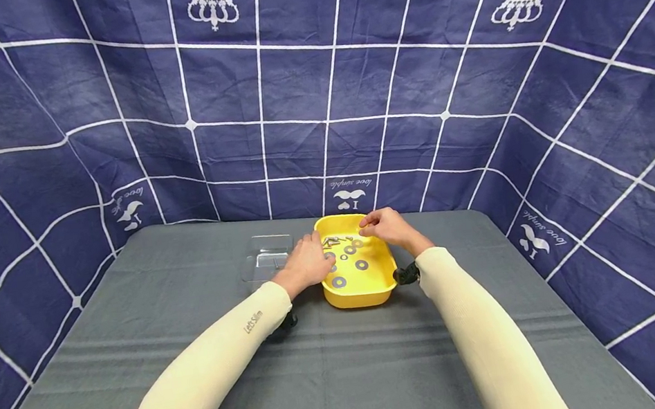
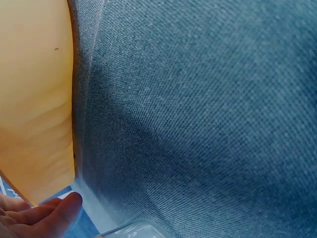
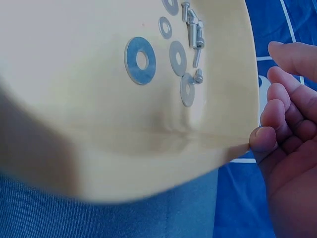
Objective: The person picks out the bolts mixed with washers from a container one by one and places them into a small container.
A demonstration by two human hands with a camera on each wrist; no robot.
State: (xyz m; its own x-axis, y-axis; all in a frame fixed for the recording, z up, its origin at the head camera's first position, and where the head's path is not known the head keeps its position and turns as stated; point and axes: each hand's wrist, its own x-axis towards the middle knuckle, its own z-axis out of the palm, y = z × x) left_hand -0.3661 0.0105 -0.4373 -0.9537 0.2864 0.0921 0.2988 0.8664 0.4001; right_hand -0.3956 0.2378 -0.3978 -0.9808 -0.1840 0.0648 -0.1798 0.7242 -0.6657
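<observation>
Against a blue curtain (image 1: 298, 83), I'm probably picking washers (image 3: 131, 62): left hand (image 1: 307, 262) hold unclear, right hand (image 1: 392, 227) loosely curled (seemingly empty), next needing a pinch.

The head view is evenly bright and quite clear. In the left wrist view, soft shadow darkens the lower cloth (image 2: 198, 119); in the right one, the tub (image 3: 109, 176) is blurred at lower left.

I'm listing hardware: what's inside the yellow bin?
Flat washers and a cluster of cap screws. In the head view, the left hand covers part of the yellow bin; anything beneath is hidden.
</observation>
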